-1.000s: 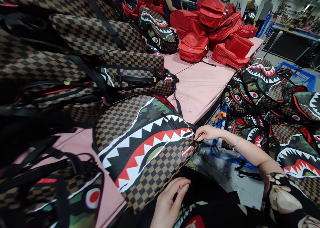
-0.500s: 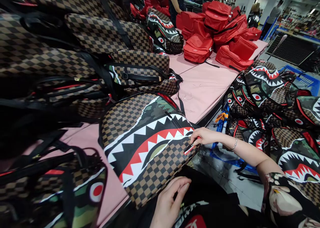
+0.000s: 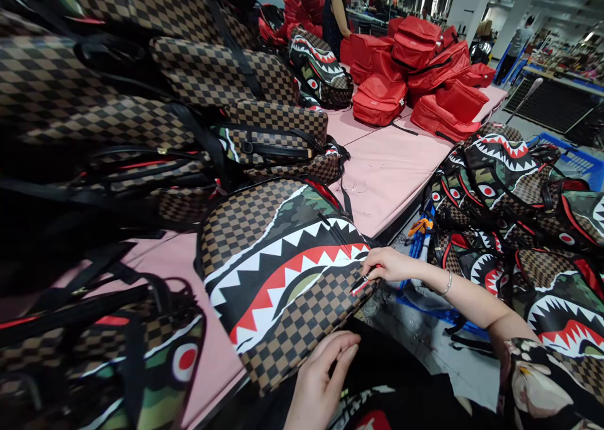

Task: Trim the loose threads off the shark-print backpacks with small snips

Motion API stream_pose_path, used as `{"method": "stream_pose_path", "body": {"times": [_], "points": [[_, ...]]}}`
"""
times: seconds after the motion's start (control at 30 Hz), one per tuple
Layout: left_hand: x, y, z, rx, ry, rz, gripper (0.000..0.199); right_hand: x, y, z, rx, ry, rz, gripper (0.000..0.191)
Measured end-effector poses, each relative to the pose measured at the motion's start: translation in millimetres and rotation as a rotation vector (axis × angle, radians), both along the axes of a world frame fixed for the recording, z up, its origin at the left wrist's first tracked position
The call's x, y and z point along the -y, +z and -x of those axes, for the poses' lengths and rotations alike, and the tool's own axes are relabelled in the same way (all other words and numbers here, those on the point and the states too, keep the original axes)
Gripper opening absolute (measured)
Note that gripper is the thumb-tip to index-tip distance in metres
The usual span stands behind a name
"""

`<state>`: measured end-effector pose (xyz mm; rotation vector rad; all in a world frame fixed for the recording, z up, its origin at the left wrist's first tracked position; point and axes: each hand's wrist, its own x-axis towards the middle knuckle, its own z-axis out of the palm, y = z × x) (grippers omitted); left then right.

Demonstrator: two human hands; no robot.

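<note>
A backpack (image 3: pixel 264 241) in brown-and-black check, with a shark-mouth print and a camouflage patch, lies tilted across the table's near edge. My right hand (image 3: pixel 384 265) is closed on small thread snips (image 3: pixel 362 283), dark with red parts, held over the bag's right end; the fingers partly cover them. Beside the bag's lower edge is my left hand (image 3: pixel 325 370), its fingers curled and their tips close to the thumb. Whatever it may pinch is too small or hidden to make out.
Checked bags (image 3: pixel 217 71) are piled high on the left. Red backpacks (image 3: pixel 418 40) are heaped at the far end of the pink table (image 3: pixel 377 172), where thread scraps lie. Shark-print bags (image 3: pixel 491 191) fill the right side, near a blue crate (image 3: pixel 578 159). A person (image 3: pixel 336 18) stands behind.
The view has shifted slightly, so the scene sits a little lower and farther right. My right hand keeps the snips at the bag's right end. The left hand has barely moved.
</note>
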<state>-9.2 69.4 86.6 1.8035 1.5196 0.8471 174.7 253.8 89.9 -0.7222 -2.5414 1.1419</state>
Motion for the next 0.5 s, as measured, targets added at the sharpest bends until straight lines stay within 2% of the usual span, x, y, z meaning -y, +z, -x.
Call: {"method": "stream_pose_path", "body": {"times": [0.07, 0.13, 0.2, 0.27, 0.4, 0.5], "points": [[-2.8, -6.4, 5.3, -0.147, 0.027, -0.122, 0.026, 2.0, -3.1, 1.5, -0.065, -0.052, 0.051, 0.008], [-5.8, -18.1, 12.6, -0.357, 0.074, -0.23, 0.044, 3.5, -10.6, 2.9, -0.155, -0.169, 0.161, 0.008], [-8.5, -34.4, 20.1, -0.549, 0.13, -0.286, 0.057, 5.4, -21.7, 4.6, -0.252, -0.308, 0.288, 0.011], [-10.4, -52.4, 26.2, -0.648, 0.159, -0.324, 0.058, 8.4, -34.0, 6.5, -0.35, -0.403, 0.392, 0.016], [-7.0, -78.1, 32.9, -0.628, 0.177, -0.416, 0.062, 16.4, -54.1, 8.2, -0.451, -0.487, 0.515, 0.026], [11.1, -81.3, 35.9, -0.534, 0.225, -0.411, 0.056, 18.8, -63.8, 6.9, -0.468, -0.528, 0.555, 0.029]]}}
